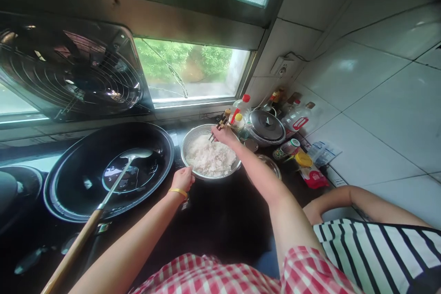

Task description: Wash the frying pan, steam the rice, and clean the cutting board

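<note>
White cooked rice fills much of a metal colander on the dark counter. My left hand, with a yellow band at its wrist, is closed on the colander's near left rim. Over the far side of the rice, my right hand grips a pair of dark chopsticks. Their lower tips point down at the rice; whether they touch it I cannot tell. Left of the colander sits a large black wok with some liquid at its bottom. A spatula with a wooden handle leans in it.
Right of the colander stand a lidded pot, several bottles, a can and a red-and-white packet. A person in a striped top is close on my right. A fan is mounted behind the wok.
</note>
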